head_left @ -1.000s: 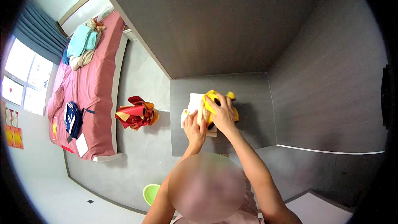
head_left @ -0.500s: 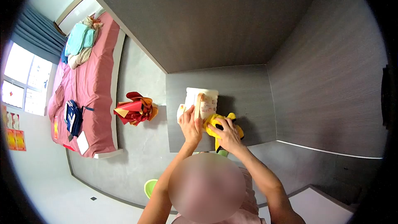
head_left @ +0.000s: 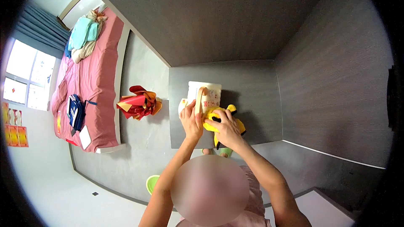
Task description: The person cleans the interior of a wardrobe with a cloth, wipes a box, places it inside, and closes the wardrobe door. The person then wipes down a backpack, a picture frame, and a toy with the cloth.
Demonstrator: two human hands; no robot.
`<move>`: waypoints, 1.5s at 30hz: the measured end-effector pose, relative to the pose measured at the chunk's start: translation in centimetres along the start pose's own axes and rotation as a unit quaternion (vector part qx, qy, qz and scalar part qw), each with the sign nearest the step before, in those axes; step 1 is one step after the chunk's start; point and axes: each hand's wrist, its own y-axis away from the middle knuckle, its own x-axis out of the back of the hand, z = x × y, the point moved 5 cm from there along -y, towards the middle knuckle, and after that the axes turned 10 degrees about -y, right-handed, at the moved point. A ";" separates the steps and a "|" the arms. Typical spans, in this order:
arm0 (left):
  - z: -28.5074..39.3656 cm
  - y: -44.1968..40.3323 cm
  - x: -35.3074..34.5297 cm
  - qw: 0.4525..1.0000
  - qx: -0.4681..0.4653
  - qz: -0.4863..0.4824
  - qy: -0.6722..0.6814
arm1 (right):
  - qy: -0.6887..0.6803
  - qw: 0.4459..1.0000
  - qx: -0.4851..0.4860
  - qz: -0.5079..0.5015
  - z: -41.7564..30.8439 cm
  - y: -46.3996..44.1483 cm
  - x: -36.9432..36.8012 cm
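Observation:
On the dark grey surface stands a white box (head_left: 213, 91) with reddish print and a tan strap handle (head_left: 200, 97) arching over it. My left hand (head_left: 192, 122) is closed round the near end of that handle, beside a small white item (head_left: 182, 104) at the box's left. Just right of it, my right hand (head_left: 227, 129) grips a yellow plush item (head_left: 211, 125) with black parts, pressed against the near side of the box. The fingertips of my right hand rest on the plush, and part of it hangs toward the surface's front edge.
Dark panels (head_left: 336, 71) rise behind and to the right of the surface (head_left: 261, 101). A red and gold wrapped bundle (head_left: 139, 103) stands on the floor at left. Beyond it is a pink bed (head_left: 101, 75) with clothes. A green basin (head_left: 152, 183) sits lower left.
The yellow plush has moved from over the box to its near right side, with my right hand on it. The box top and handle now show. My left hand has stayed near the handle.

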 end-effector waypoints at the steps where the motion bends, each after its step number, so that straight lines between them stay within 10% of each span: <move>1: 0.1 0.1 0.0 1.000 -0.005 0.004 -0.010 | -0.003 1.000 0.000 -0.002 0.3 0.3 0.1; 28: -0.7 -0.2 -0.1 0.999 -0.005 -0.043 0.024 | 0.026 0.998 -0.056 -0.015 -2.3 -0.8 -0.7; 38: -0.1 -1.1 0.8 0.996 0.020 -0.089 0.003 | -0.027 0.959 -0.272 -0.070 8.8 5.6 -2.0; 45: -1.7 -1.8 2.5 0.979 -0.084 -0.185 0.015 | 0.021 0.992 -0.039 0.116 4.1 1.2 8.9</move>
